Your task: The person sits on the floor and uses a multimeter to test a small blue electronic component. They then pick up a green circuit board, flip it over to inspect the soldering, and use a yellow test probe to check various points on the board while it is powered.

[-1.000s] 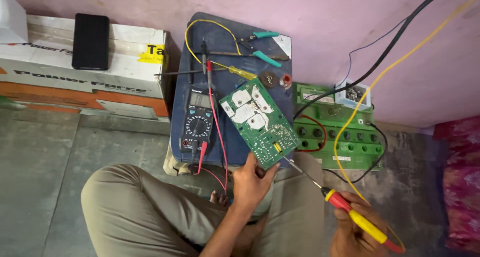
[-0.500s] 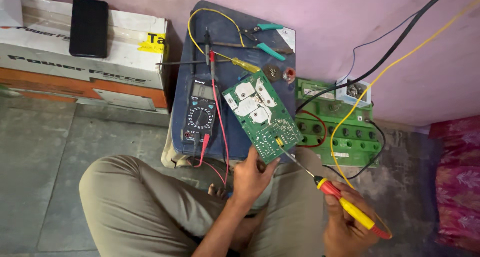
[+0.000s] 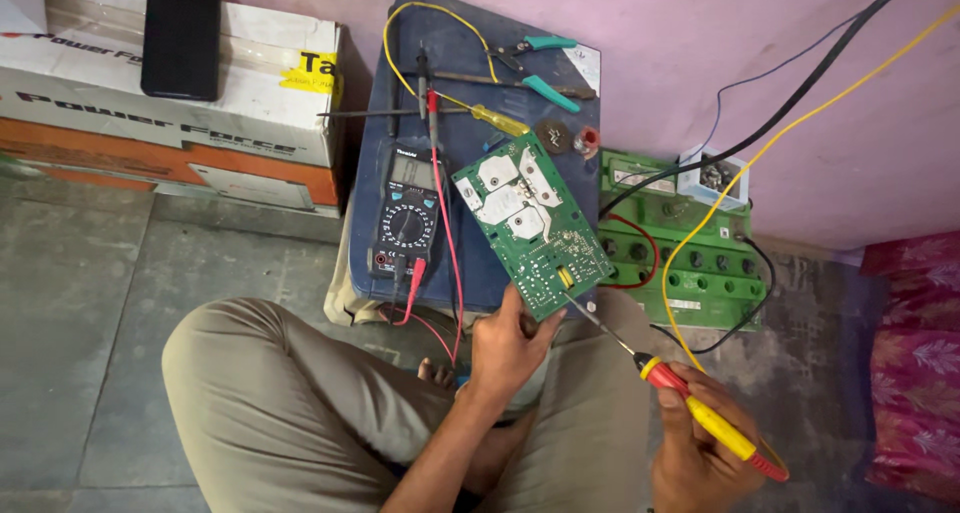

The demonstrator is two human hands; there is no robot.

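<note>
My left hand (image 3: 508, 351) grips the lower edge of a green circuit board (image 3: 530, 225), holding it tilted over a dark blue box (image 3: 470, 73). My right hand (image 3: 700, 453) holds a soldering iron (image 3: 700, 415) with a yellow and red handle. Its thin metal tip touches the board's lower corner near a small yellow part. A black multimeter (image 3: 405, 218) with red and black leads lies on the blue box just left of the board.
Teal-handled pliers (image 3: 540, 68) and a yellow-handled screwdriver lie on the blue box. A green battery (image 3: 690, 263) with cables stands to the right by the pink wall. A white and orange carton (image 3: 170, 103) with a black phone (image 3: 180, 35) on it sits at the left. My knees fill the foreground.
The view has shifted a little. The soldering iron tip has stayed at the board's lower corner and my left hand keeps its hold on the board.
</note>
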